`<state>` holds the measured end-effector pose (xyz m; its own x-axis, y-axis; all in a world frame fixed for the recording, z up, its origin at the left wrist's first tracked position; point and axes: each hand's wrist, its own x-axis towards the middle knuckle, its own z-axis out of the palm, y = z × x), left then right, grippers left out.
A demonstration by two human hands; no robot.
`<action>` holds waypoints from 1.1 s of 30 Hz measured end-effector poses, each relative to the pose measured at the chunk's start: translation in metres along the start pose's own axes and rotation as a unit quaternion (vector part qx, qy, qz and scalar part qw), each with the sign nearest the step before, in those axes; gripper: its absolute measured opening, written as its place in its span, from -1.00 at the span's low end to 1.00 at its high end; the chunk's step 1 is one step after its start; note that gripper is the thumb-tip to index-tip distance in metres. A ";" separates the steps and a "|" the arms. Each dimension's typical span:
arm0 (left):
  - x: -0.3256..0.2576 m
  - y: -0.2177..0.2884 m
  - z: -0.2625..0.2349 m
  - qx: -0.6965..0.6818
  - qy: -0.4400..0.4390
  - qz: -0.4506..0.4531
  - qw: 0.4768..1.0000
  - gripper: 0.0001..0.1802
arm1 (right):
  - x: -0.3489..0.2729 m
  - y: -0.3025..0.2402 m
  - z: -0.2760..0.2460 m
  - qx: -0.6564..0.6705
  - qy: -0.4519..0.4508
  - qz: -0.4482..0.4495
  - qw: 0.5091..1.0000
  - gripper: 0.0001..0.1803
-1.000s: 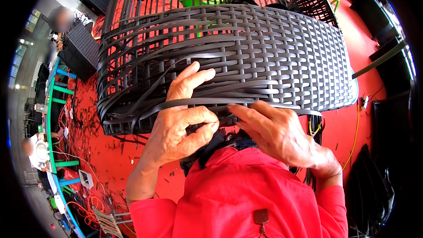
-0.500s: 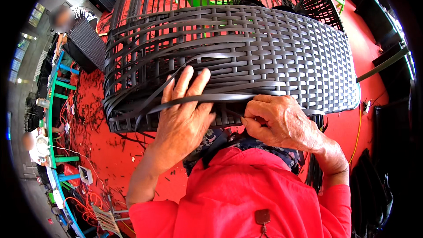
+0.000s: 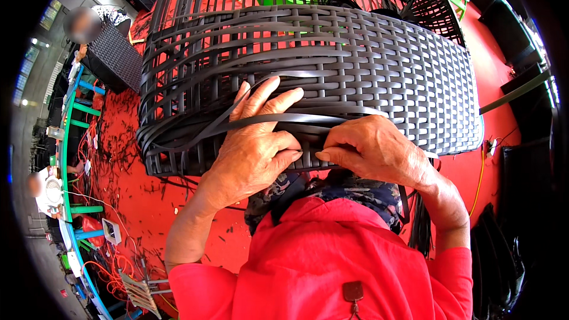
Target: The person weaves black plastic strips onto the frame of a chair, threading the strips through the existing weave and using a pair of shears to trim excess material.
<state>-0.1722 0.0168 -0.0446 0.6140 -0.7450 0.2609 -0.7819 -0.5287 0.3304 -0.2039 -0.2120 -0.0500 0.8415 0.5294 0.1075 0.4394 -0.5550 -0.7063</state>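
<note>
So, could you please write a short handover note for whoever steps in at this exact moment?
Left hand: spread flat on the near edge of the black woven panel, fingers over a loose black strip that crosses them.
Right hand: curled, fingers pinching the same strip at the panel's near edge.
Done: the right part of the panel is tightly woven.
Left: the left part is open, with loose strips bunched and looping off its left end; the near row under the hands is unfinished.
Around: red floor strewn with black offcuts; more black strips hang beside the right forearm.
</note>
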 end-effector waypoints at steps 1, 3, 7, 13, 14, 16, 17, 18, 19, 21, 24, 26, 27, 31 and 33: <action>-0.002 -0.001 -0.001 -0.017 0.011 -0.006 1.000 -0.94 | -0.001 0.001 0.001 -0.021 0.021 -0.019 0.999 -0.79; -0.006 -0.002 -0.005 -0.049 0.033 -0.015 0.998 -0.95 | -0.004 0.004 0.003 -0.061 0.066 -0.058 0.994 -0.83; -0.026 -0.003 -0.032 -0.101 0.059 -0.070 0.991 -0.92 | -0.004 -0.007 0.007 -0.024 0.083 -0.071 0.994 -0.81; -0.036 0.000 -0.041 -0.122 0.038 -0.055 0.990 -0.88 | 0.020 -0.031 0.024 0.199 -0.014 -0.032 0.979 -0.87; -0.038 0.001 -0.041 -0.095 0.033 -0.050 0.994 -0.83 | 0.021 -0.028 0.026 0.186 -0.007 -0.059 0.981 -0.88; -0.044 0.003 -0.041 -0.028 0.028 -0.063 0.997 -0.78 | 0.020 -0.016 0.027 0.161 0.010 -0.112 0.980 -0.89; -0.047 0.002 -0.037 0.013 0.031 -0.071 0.997 -0.80 | 0.016 -0.016 0.025 0.145 0.019 -0.115 0.983 -0.88; -0.050 -0.001 -0.031 0.054 0.034 -0.079 0.995 -0.81 | 0.015 -0.015 0.022 0.123 0.028 -0.116 0.985 -0.87; -0.052 -0.002 -0.028 0.095 0.037 -0.086 0.991 -0.82 | 0.014 -0.014 0.021 0.100 0.038 -0.117 0.987 -0.85; -0.048 -0.003 -0.024 0.148 0.051 -0.079 0.984 -0.79 | 0.014 -0.018 0.019 0.037 0.041 -0.109 0.993 -0.85; -0.039 -0.010 -0.024 0.178 0.065 -0.084 0.978 -0.82 | 0.019 -0.023 0.020 -0.046 0.051 -0.101 0.992 -0.83; -0.037 -0.012 -0.027 0.170 0.042 -0.085 0.981 -0.82 | 0.025 -0.023 0.025 -0.097 0.071 -0.100 0.988 -0.79; -0.037 -0.013 -0.029 0.157 0.028 -0.083 0.984 -0.82 | 0.029 -0.023 0.025 -0.116 0.063 -0.103 0.986 -0.78; -0.036 -0.014 -0.030 0.116 -0.012 -0.068 0.991 -0.88 | 0.042 -0.021 0.029 -0.155 0.035 -0.095 0.983 -0.71; -0.037 -0.016 -0.029 0.113 -0.011 -0.063 0.992 -0.94 | 0.048 -0.025 0.030 -0.177 0.019 -0.081 0.981 -0.68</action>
<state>-0.1795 0.0650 -0.0332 0.7080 -0.6747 0.2088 -0.7048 -0.6940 0.1473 -0.1840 -0.1530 -0.0482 0.7592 0.6090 0.2295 0.6449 -0.6565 -0.3913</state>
